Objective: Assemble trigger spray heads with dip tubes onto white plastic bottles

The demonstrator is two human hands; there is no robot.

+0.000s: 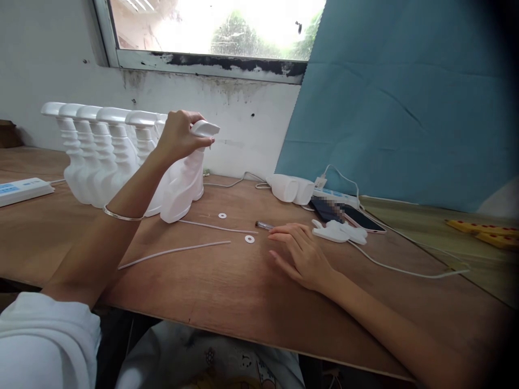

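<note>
My left hand (178, 135) grips the top of a white plastic spray head (184, 178) that stands at the right end of a row of several like white spray heads (101, 156) on the wooden table (227, 292). My right hand (302, 254) lies flat on the table with fingers spread, holding nothing. Its fingertips are close to a small metal pin (264, 225) and a white washer (250, 239). A second washer (222, 215) and two thin white tubes (174, 250) lie between the hands.
Right of my hand lie white trigger pieces (338, 231), a phone (357, 218), a power strip with white cables (336, 197) and white caps (290, 188). Another power strip (22, 190) sits far left. A blue board (405, 102) leans behind; yellow parts (482, 229) lie far right.
</note>
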